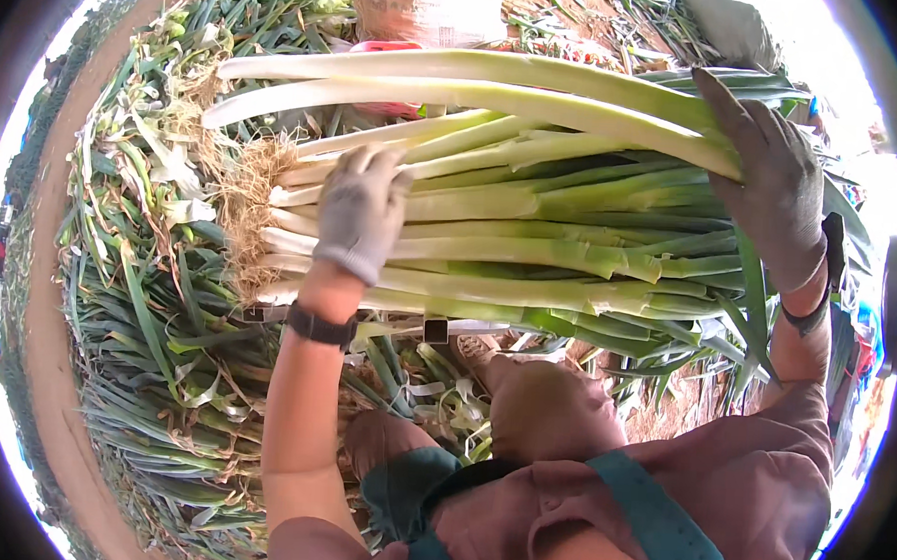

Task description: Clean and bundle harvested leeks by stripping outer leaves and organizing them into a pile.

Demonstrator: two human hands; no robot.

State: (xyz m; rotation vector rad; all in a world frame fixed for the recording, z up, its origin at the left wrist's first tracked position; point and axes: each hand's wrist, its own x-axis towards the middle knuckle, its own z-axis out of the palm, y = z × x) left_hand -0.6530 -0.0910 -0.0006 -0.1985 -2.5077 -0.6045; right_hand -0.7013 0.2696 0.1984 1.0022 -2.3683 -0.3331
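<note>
My right hand (pixel 773 179), in a grey glove, grips the green ends of two long trimmed leeks (pixel 477 93). Their white ends, with no roots showing, reach far to the left above the others. Below them lies a row of several leeks (pixel 530 254), side by side, with shaggy brown roots (pixel 243 211) at the left and green leaves at the right. Over the white stems near those roots is my left hand (pixel 364 208), also gloved. Its fingers curl downward and their tips are hidden, so what they hold does not show.
Heaps of leeks and loose leaves (pixel 174 368) cover the ground at left. A dark square-ended bar (pixel 435 330) shows under the row's near edge. Beyond the row stand a whitish wrapped bundle (pixel 430 14) and a red object (pixel 384 47). My knees are close below the row.
</note>
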